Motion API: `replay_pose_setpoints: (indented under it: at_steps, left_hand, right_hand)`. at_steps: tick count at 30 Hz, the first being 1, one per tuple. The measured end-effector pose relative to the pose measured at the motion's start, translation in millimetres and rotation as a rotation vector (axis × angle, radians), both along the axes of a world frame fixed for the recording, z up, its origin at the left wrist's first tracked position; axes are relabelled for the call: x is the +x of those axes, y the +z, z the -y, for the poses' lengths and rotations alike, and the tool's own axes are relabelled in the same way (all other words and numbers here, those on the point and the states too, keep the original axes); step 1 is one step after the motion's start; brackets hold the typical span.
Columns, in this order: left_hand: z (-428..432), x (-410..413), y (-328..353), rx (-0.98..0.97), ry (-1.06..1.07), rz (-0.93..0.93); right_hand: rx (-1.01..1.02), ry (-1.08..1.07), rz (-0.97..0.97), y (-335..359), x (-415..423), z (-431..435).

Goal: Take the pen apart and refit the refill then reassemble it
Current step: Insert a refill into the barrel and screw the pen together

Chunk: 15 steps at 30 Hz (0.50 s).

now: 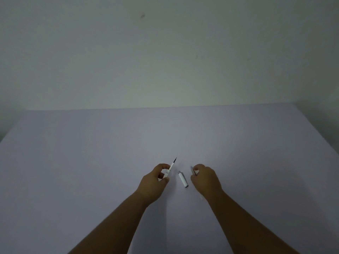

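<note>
My left hand (155, 182) grips a white pen barrel (167, 173) between thumb and fingers, with the thin refill (173, 163) sticking out of its far end and pointing up and away. A white pen cap (183, 179) with a silver rim lies flat on the table between my hands. My right hand (205, 179) is curled around a small grey tip piece (194, 171), which is mostly hidden by the fingers.
The pale table (91, 162) stretches wide to both sides, its far edge meeting a plain wall (165, 52). My forearms reach in from the bottom of the view.
</note>
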State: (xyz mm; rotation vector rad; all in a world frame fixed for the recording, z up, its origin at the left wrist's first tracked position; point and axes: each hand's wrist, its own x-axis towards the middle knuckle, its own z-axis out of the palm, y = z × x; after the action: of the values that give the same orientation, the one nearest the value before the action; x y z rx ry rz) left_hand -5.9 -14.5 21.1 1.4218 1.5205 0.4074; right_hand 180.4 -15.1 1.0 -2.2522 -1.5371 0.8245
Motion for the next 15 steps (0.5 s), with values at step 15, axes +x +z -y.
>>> replay_pose_setpoints:
  at_steps: [15]
  left_hand:
    - [1.5, 4.3, 7.3, 0.048, -0.07, -0.055]
  right_hand:
    - [0.12, -0.295, -0.765, 56.3, -21.0, -18.1]
